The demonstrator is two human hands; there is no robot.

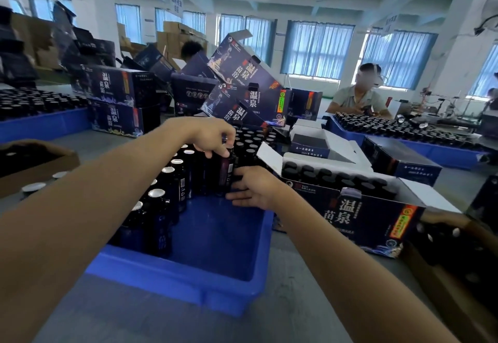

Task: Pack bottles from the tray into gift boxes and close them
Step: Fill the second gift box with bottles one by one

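I see my left hand (213, 138) curled over the top of a dark bottle (225, 173) standing in the blue tray (172, 280). My right hand (253, 189) lies with straight fingers against that bottle's lower side. Just right of the tray, an open gift box (358, 216) holds black-capped bottles (323, 174) in rows. More boxes (242, 86) are piled behind.

Bare floor showed at the near right corner of the blue tray (188, 283), plenty of room for me to reach in! Along its left side and far end, bottles (161, 208) crowded shoulder to shoulder. The open gift box (363, 216) stood just beside the right edge, flaps up, and piled boxes (242, 84) walled off the far side.
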